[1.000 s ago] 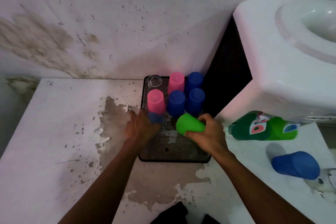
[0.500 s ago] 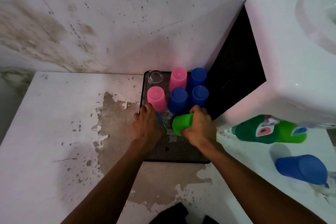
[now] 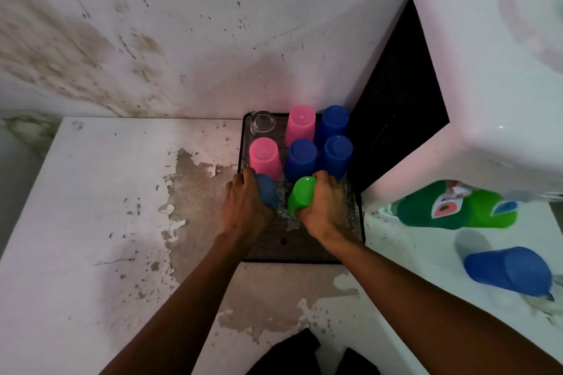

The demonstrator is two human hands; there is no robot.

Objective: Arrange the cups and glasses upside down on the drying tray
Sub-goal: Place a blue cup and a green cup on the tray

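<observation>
A black mesh drying tray [image 3: 304,248] sits on the white counter against the wall. Upside down at its far end stand a clear glass [image 3: 262,124], two pink cups [image 3: 300,125] [image 3: 264,157] and three blue cups [image 3: 333,122] [image 3: 301,158] [image 3: 337,154]. My left hand [image 3: 243,207] is shut on a blue cup [image 3: 267,193] over the tray's left side. My right hand [image 3: 324,207] is shut on a green cup [image 3: 301,195], turned bottom-up over the tray's middle. Whether either held cup touches the mesh is hidden.
A white water dispenser [image 3: 487,85] with a dark side panel stands right of the tray. A green bottle [image 3: 454,205] lies on the counter below it, and another blue cup [image 3: 508,269] lies on its side at the right. The counter's paint is peeling at the left.
My right hand has turned the green cup from lying sideways to bottom-up and lowered it toward the tray. My left hand stays on the blue cup beside the near pink one.
</observation>
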